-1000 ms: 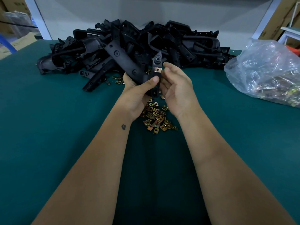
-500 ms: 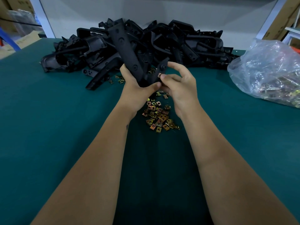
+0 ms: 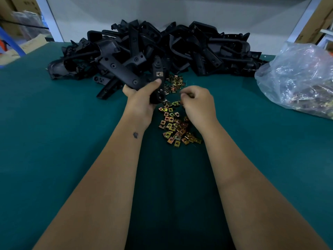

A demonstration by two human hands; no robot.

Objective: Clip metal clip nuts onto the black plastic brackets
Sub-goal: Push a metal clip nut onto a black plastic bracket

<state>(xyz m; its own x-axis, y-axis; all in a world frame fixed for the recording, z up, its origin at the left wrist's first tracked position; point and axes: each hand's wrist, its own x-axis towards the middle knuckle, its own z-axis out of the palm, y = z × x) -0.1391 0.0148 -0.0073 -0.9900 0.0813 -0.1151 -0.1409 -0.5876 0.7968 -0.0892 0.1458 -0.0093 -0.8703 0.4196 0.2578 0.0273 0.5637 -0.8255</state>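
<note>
One clip nut [image 3: 159, 73] sits seated on the bracket [image 3: 126, 72], gripped by the left hand [image 3: 142, 100] mid-table, presenting the free tab. Right hand [image 3: 197, 103] curls over loose clip nuts [image 3: 175, 127]; contents indiscernible.

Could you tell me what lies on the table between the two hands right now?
In the head view, loose clip nuts lie scattered on the green table between the left hand, which grips a black bracket, and the right hand.

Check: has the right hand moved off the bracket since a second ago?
Yes. The right hand has dropped away from the held bracket, toward the loose clip nuts on the green table.
</note>
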